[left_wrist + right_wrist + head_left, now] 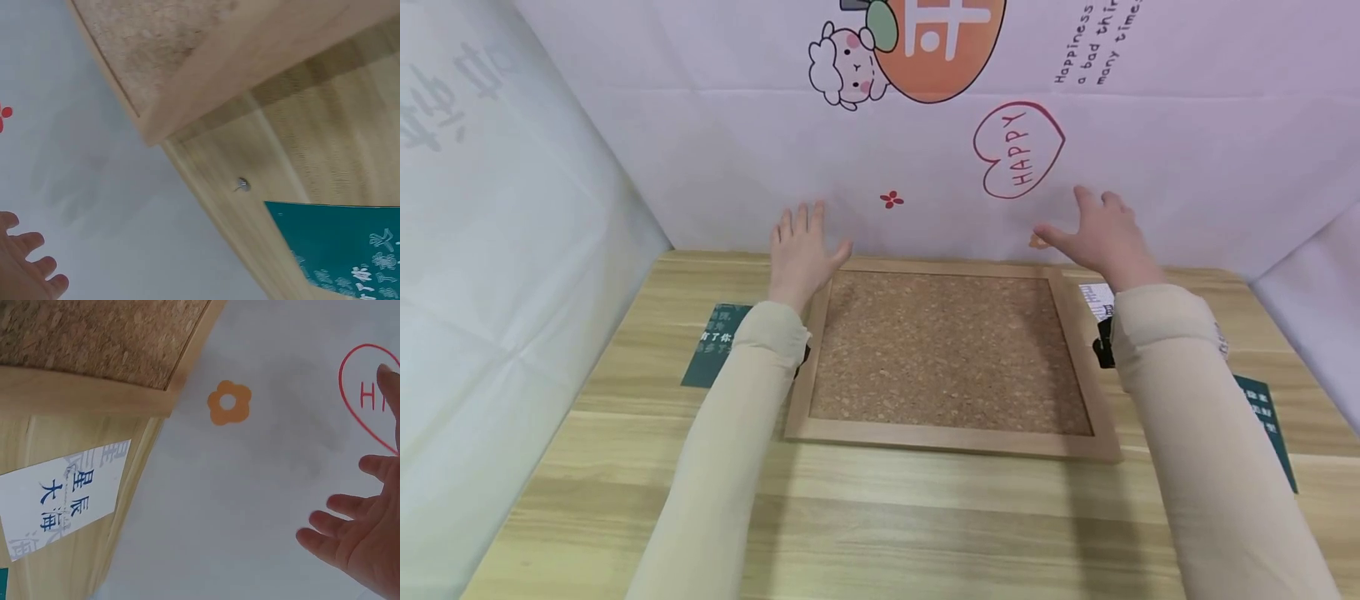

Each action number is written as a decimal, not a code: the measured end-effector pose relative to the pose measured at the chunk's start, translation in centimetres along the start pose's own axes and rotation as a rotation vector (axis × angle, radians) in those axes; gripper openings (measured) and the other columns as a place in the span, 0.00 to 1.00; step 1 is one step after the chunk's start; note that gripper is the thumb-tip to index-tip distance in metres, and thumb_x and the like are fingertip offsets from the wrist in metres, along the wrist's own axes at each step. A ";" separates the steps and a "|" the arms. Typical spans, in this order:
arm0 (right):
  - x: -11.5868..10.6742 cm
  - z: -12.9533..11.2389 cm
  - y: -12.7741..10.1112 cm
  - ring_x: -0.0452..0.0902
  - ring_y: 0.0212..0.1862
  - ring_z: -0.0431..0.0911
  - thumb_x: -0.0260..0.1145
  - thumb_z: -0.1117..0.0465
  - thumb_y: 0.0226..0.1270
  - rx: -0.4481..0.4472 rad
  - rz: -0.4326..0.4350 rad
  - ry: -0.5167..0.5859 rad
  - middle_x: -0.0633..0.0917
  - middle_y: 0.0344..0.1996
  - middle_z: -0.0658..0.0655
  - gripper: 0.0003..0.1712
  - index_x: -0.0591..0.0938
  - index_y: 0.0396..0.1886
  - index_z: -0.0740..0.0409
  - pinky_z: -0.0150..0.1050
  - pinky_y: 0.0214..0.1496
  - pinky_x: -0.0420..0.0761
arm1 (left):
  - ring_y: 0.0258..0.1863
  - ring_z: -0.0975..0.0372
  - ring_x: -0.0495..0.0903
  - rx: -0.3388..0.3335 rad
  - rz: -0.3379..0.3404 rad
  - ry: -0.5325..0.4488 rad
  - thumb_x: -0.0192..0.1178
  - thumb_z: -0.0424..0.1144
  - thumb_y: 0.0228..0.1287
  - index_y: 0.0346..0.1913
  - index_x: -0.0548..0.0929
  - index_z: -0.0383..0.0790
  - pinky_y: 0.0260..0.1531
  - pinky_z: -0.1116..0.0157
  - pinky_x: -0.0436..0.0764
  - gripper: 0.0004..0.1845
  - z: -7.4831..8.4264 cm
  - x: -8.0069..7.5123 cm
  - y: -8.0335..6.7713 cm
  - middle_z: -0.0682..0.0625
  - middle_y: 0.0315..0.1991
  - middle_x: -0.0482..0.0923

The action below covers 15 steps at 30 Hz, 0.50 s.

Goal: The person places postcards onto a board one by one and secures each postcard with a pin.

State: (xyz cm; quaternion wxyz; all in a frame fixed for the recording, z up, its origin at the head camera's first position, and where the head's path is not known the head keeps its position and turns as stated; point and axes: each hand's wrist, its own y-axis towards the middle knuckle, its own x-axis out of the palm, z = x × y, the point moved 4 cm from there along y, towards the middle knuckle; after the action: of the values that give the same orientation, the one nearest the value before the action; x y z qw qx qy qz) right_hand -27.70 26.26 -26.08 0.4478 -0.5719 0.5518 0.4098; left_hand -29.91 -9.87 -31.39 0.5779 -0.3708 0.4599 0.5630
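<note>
A cork board [951,354] in a light wooden frame lies flat on the table between both forearms. My left hand [803,258], fingers spread, is raised near the board's far left corner and holds nothing. Over by the far right corner my right hand [1105,237] is up as well, thumb apart from the fingers and nothing in its grasp. Each wrist view catches part of its hand: the left hand's fingers [45,265] and the right hand [369,531], both in front of the pale backdrop.
Left of the board are a green card [337,247] and a small metallic pin [242,184]. Right of it lie a white card with blue characters [65,497] and another green card [1266,425]. A printed white cloth [737,150] rises behind the wooden table [925,517].
</note>
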 end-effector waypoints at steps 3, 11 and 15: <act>0.2 1.4 -0.3 0.49 0.66 0.78 0.48 0.34 0.69 0.012 -0.039 0.006 0.52 0.66 0.85 0.53 0.44 0.74 0.70 0.70 0.66 0.55 | 0.75 0.44 0.46 0.009 0.008 -0.015 0.46 0.59 0.69 0.76 0.47 0.41 0.74 0.46 0.48 0.41 -0.4 0.6 -0.3 0.39 0.75 0.49; 0.3 6.1 -1.3 0.50 0.64 0.78 0.44 0.36 0.72 0.039 -0.104 0.022 0.55 0.64 0.86 0.53 0.47 0.70 0.81 0.70 0.67 0.54 | 0.74 0.43 0.50 0.014 -0.056 -0.041 0.49 0.55 0.69 0.75 0.49 0.37 0.74 0.49 0.54 0.41 -1.3 2.1 -0.9 0.36 0.74 0.51; 0.4 8.9 -2.3 0.50 0.63 0.80 0.40 0.33 0.71 0.074 -0.133 0.025 0.54 0.63 0.87 0.55 0.46 0.68 0.84 0.71 0.65 0.53 | 0.75 0.44 0.47 0.007 -0.128 -0.066 0.49 0.54 0.69 0.76 0.47 0.38 0.74 0.49 0.54 0.41 -1.6 3.0 -1.1 0.36 0.75 0.47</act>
State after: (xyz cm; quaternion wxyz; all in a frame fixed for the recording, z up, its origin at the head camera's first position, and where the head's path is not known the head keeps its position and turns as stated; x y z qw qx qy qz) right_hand -25.16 34.72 -28.65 0.4879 -0.5954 0.5330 0.3513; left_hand -29.18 -10.52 -34.80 0.6290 -0.3784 0.4179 0.5352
